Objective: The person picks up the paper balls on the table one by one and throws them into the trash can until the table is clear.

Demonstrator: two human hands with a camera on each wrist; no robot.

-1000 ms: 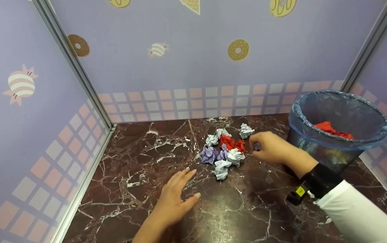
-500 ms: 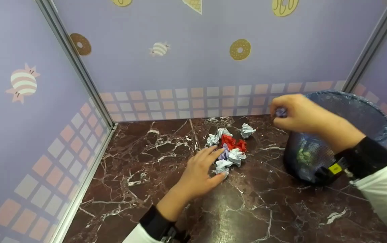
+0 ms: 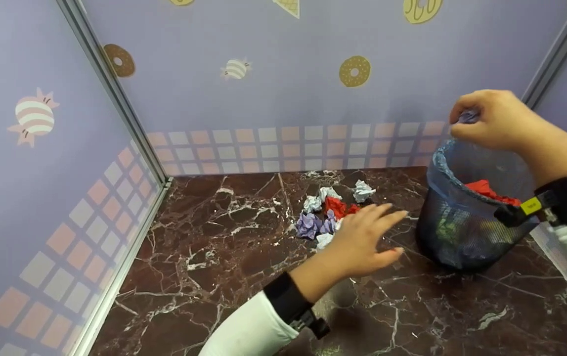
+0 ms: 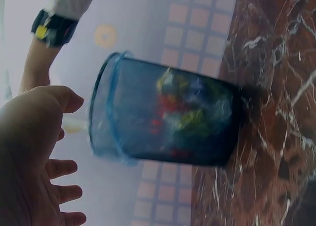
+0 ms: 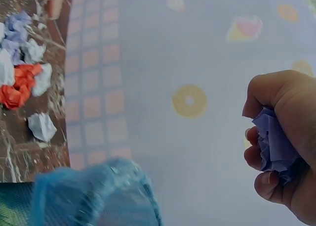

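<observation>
A crumpled purple paper ball (image 5: 275,142) is gripped in my right hand (image 3: 498,118), which is raised over the lined mesh wastebasket (image 3: 461,232). Red crumpled paper (image 3: 483,188) shows inside the basket's blue bag. My left hand (image 3: 362,240) hovers above the tabletop with fingers spread and holds nothing. It partly covers a heap of crumpled paper: purple balls (image 3: 308,225), a red ball (image 3: 334,205) and several white ones (image 3: 329,193). In the left wrist view, the fingers point toward the basket (image 4: 173,112), and more coloured paper shows through its mesh.
One white paper ball (image 3: 363,191) lies a little apart from the heap, toward the back wall. Purple panels with printed sweets (image 3: 263,94) enclose the dark marbled tabletop (image 3: 204,277) at the back and sides.
My right hand has risen and moved right with the purple paper ball, from beside the heap to over the basket. My left hand has moved right and forward, across the heap's front.
</observation>
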